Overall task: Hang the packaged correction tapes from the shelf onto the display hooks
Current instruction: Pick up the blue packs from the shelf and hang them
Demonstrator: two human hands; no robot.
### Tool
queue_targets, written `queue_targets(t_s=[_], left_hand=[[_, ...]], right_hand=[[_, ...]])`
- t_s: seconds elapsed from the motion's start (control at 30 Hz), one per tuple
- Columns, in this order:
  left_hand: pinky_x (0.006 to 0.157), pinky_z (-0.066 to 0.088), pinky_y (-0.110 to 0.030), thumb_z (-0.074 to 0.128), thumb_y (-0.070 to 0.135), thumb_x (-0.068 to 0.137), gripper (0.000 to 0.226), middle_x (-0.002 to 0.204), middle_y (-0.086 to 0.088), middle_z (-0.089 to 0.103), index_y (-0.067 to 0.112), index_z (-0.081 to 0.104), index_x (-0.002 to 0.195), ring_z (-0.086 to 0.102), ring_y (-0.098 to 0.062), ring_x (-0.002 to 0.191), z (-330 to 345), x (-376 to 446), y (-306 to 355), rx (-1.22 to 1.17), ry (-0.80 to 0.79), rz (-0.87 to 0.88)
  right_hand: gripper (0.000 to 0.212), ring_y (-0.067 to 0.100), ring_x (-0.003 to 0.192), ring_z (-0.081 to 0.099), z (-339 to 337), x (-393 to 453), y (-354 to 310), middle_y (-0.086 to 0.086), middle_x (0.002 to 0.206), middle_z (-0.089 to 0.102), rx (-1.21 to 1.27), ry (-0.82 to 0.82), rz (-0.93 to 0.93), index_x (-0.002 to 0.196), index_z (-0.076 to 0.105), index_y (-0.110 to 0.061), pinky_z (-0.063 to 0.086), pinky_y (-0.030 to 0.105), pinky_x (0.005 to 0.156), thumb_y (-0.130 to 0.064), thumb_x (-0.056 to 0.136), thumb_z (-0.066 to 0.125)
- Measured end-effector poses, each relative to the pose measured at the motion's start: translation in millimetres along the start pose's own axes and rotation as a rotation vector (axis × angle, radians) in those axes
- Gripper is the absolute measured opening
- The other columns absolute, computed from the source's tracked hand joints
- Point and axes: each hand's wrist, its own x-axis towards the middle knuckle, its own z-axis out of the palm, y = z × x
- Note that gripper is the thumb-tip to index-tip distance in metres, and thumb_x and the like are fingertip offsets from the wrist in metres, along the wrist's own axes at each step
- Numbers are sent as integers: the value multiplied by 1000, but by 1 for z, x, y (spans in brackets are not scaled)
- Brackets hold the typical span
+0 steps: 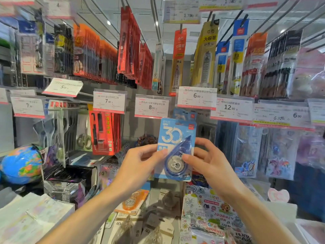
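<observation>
- Blue correction tape pack (pixel 176 138): pinched at its edges by left hand (pixel 140 162) and right hand (pixel 209 161).
- Risk: hang hole likely missing the hook behind the price tag (pixel 152 106); pack could drop onto the shelf (pixel 158 196).

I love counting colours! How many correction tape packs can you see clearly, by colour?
Blue: 1, the blue pack held by the left hand and right hand.
Orange: 1, the orange pack lying on the shelf below.
Total: 2. The paler packs lower down are too blurred to count.
</observation>
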Motion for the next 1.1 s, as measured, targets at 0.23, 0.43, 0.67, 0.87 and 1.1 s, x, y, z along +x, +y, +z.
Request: queue_targets(t_s=[0.23,0.43,0.67,0.87,1.1], left_hand=[[51,56,-23,76,23,91,5,82,-3,76,20,74,96,71,-11,59,1,13,16,142,108,61],[65,58,-26,76,31,90,29,85,11,70,32,57,112,70,-9,71,-3,49,65,476,156,480],[67,58,-23,76,25,91,23,90,14,71,23,64,111,69,-3,76,-10,71,86,752,135,750],[78,50,-10,70,19,97,13,98,11,71,14,72,109,65,7,85,-13,71,96,749,139,844],[75,48,-7,69,16,97,14,99,7,73,10,75,109,66,1,82,-14,69,102,765,132,886]], right_hand=[[47,24,104,79,-30,-9,-3,4,115,81,-41,83,-76,132,54,-23,63,27,83,-21,90,73],[50,19,105,78,-42,-16,-2,-1,115,81,-112,118,-147,131,56,-33,61,20,84,-31,85,75],[54,15,108,76,-41,-20,0,-5,117,80,-183,132,-165,133,53,-37,61,26,93,-38,83,74],[46,17,107,77,-29,-16,-2,-2,115,80,-184,155,-206,130,54,-40,62,33,93,-27,89,72],[60,9,110,74,-12,-4,-5,-10,117,79,-205,213,-227,143,46,-29,56,43,99,-33,90,73]])
